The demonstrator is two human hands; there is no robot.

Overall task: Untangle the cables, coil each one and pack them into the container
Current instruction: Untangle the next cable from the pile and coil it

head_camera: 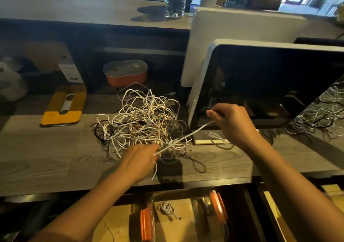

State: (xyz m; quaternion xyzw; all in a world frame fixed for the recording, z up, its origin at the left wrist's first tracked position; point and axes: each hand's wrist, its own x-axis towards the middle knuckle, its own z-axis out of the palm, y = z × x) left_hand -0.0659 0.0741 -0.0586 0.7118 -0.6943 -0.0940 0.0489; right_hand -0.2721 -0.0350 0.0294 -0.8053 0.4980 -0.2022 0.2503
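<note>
Where the right hand (229, 122) pinches the white cable (188, 136), grip closed on it, the strand runs taut down-left to the left hand (141, 158), fingers curled round it at the near edge of the tangle (143, 119) on the desk (46, 158). Pull likely goes rightward. The container (186, 227) lies below the desk edge.

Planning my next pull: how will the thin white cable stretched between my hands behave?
Probably floppy: the thin white cable looks straight only where the left hand and right hand hold it taut. Likely to snag, since it crosses loops of the tangled heap of white and dark cables.
</note>
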